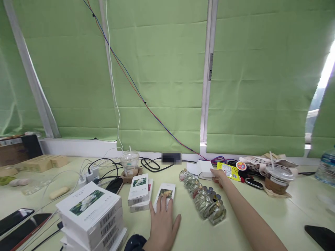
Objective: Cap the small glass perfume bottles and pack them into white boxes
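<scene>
My left hand (163,223) lies with its fingers spread on a white box with a flower picture (167,190). Farther off, my right hand (218,177) reaches to a small white box (205,169) near the back of the table, its fingers bent at the box's right side; the fingertips are partly hidden. Two stacked white boxes (139,188) lie left of my left hand. A taller stack of white boxes (90,209) stands at the front left. Between my hands runs a row of small glass jars (201,197), with dark round pieces along its right side.
Plastic cups with straws (130,162) (278,177) stand left and right at the back of the pale table (251,209). Cables, chargers and phones (15,221) crowd the left. A yellow packet (228,171) and keys lie beyond my right forearm; a water bottle (326,167) is far right.
</scene>
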`<action>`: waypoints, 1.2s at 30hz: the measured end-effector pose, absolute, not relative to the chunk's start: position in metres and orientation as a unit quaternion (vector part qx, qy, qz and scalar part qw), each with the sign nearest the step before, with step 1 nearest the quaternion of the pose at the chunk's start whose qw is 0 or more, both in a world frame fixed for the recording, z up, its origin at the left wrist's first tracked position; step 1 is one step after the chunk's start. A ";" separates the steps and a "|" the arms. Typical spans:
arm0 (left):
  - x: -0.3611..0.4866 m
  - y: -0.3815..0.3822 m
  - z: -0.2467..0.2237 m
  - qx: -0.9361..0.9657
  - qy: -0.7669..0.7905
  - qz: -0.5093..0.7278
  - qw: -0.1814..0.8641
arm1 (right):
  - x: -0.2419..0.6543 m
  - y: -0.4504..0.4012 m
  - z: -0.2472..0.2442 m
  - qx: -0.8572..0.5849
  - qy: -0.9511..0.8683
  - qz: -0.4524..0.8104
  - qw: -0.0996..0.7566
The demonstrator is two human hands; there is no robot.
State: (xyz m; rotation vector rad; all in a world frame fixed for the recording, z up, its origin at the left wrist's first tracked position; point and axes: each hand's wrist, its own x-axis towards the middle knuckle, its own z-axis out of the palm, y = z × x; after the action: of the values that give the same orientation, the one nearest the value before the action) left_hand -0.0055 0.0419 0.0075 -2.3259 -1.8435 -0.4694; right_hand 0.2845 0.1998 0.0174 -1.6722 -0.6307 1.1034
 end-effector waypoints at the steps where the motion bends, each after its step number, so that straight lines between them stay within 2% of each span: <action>1: -0.005 0.039 0.011 -0.772 -0.610 -0.165 0.064 | 0.287 0.198 0.018 -0.697 -0.244 0.459 0.493; 5: -0.005 0.034 0.020 -0.766 -0.607 -0.212 0.011 | 0.299 0.187 0.021 -0.693 -0.199 0.480 0.499; 13: -0.011 0.047 0.009 -0.731 -0.616 -0.292 -0.043 | 0.336 0.155 0.007 -0.582 -0.196 0.530 0.585; 18: -0.018 0.060 0.007 -0.680 -0.641 -0.328 -0.137 | 0.355 0.132 -0.007 -0.507 -0.227 0.548 0.626; 22: -0.020 0.069 0.008 -0.634 -0.662 -0.328 -0.229 | 0.357 0.115 -0.019 -0.457 -0.256 0.553 0.648; 28: -0.018 0.070 0.017 -0.623 -0.661 -0.325 -0.262 | 0.357 0.105 -0.027 -0.405 -0.282 0.552 0.672; 36: -0.018 0.057 0.021 -0.608 -0.600 -0.379 -0.356 | 0.362 0.101 -0.026 -0.362 -0.306 0.555 0.684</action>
State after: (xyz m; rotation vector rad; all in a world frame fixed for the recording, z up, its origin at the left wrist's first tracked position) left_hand -0.0181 0.0569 0.0207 -2.5175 -2.4859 -1.5678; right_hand 0.3618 0.1008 -0.0260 -0.8107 -0.6849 1.2444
